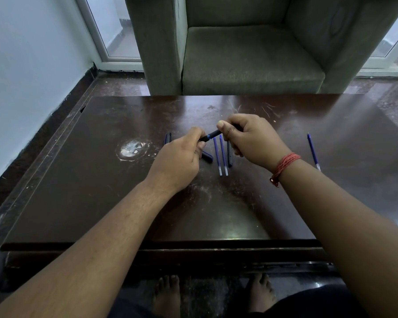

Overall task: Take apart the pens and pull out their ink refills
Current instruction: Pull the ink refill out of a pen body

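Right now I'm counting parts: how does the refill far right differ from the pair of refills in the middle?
The lone refill lies by itself, apart from the hands; the pair of refills lies side by side between the hands. The lone one slants; the pair runs nearly straight. All are thin, blue, clear-ended, flat on the table.

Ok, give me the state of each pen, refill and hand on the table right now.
Held pen: off the table, gripped at both ends, not yet apart.
Left hand: grips the pen's left end.
Right hand: grips its right end.
Two refills: out, lying side by side.
Far refill: out, lying alone at right.
Barrel: lying beside the two refills.
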